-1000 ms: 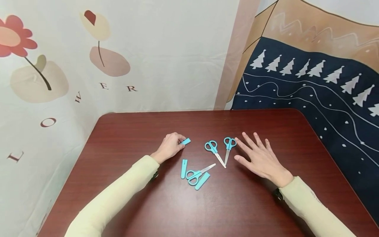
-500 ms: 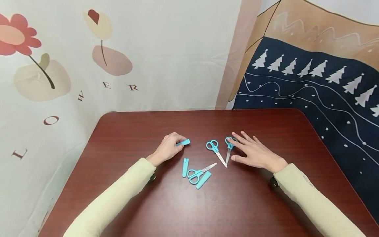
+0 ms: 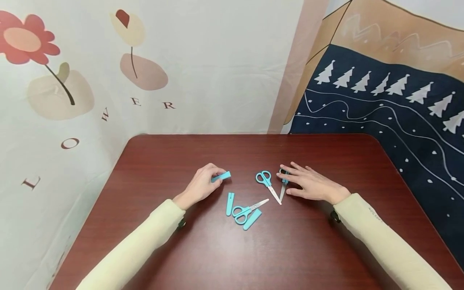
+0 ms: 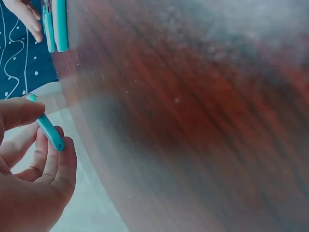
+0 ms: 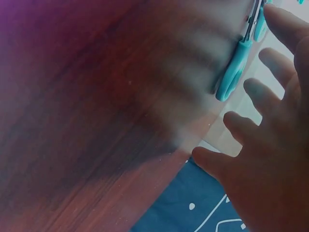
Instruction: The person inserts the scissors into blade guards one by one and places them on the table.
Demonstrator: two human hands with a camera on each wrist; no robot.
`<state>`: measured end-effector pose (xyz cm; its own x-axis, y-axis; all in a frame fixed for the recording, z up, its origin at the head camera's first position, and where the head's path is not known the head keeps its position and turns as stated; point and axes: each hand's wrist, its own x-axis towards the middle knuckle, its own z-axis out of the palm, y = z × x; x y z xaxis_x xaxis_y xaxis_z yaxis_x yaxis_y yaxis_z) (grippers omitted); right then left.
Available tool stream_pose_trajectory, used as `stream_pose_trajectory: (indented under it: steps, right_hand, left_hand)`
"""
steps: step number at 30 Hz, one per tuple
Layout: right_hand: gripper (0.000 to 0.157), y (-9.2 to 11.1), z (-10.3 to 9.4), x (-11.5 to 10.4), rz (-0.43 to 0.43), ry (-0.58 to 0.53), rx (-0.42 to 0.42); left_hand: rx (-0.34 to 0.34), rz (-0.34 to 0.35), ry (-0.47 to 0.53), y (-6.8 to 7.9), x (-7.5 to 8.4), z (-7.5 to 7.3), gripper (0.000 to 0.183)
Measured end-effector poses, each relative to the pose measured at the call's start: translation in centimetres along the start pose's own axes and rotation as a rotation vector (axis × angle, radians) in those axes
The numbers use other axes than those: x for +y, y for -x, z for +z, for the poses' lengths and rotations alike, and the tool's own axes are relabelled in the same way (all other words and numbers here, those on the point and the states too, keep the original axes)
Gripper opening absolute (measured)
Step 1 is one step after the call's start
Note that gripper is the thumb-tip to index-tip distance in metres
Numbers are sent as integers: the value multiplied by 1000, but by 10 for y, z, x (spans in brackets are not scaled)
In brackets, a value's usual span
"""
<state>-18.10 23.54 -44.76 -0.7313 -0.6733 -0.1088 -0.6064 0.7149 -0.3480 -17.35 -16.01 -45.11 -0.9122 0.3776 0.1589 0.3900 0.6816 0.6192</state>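
Observation:
In the head view my left hand pinches a teal scissors blade cover between thumb and fingers; the left wrist view shows this cover lengthwise. My right hand spreads its fingers over the handle of the right-hand scissors, partly hiding it. From the right wrist view, that teal handle lies on the table below the fingers, with nothing gripped. A second pair of scissors lies just left, its tip near the first blade's tip. Nearer the person rests a third pair of scissors.
Two more teal blade covers lie around the third scissors: a left cover and a right cover. Everything is on a dark red wooden table. A printed curtain hangs behind its far edge.
My right hand has moved left, from beside the right-hand scissors to over their handle. The left hand keeps its pinch on the blade cover and has drawn slightly left. The head view has shifted a little.

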Motion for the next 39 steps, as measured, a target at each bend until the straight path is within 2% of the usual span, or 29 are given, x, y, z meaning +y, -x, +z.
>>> stream_pose_trajectory:
  steps: [8, 13, 21, 29, 39]
  right_hand:
    - [53, 0, -2, 6, -30, -1, -11]
    - [51, 4, -1, 13, -45, 0, 33]
    - [39, 5, -2, 21, -95, -22, 108]
    - [27, 4, -4, 23, -59, -69, 113]
    - [24, 11, 0, 23, -73, -13, 160]
  left_hand:
    - [10, -3, 30, 7, 1, -3, 26]
    - [14, 5, 38, 10, 3, -3, 26]
    - [23, 13, 44, 12, 7, -3, 25]
    - [35, 35, 36, 14, 6, -2, 26]
    - [67, 25, 47, 20, 9, 0, 25]
